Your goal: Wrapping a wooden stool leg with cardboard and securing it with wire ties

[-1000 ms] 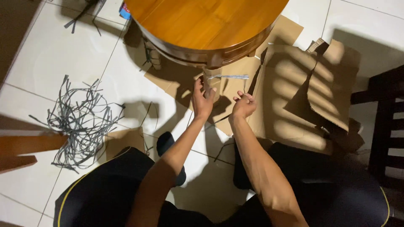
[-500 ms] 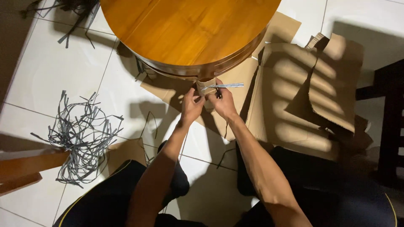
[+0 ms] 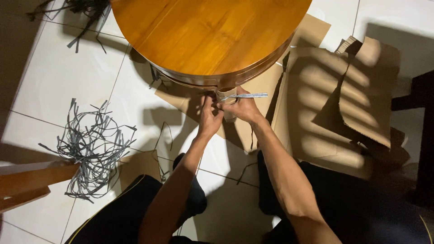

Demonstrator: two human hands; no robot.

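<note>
A round wooden table (image 3: 212,31) stands over a white tiled floor. Its leg (image 3: 226,96) is wrapped in brown cardboard, with a grey plastic strap (image 3: 248,96) tied round it and sticking out to the right. My left hand (image 3: 209,116) is closed against the left side of the wrapped leg. My right hand (image 3: 242,108) grips the leg from the right, fingers at the strap's knot. Whether either hand pinches the strap itself is hard to tell in the shadow.
A tangle of grey straps (image 3: 88,144) lies on the tiles at left. Torn cardboard sheets (image 3: 339,99) cover the floor at right. A wooden plank (image 3: 31,178) pokes in at the left edge, dark furniture (image 3: 422,126) at the right edge. My knees fill the bottom.
Both hands have moved up from apart below the leg and closed in on the wrapped leg under the tabletop. The strap end still points right.
</note>
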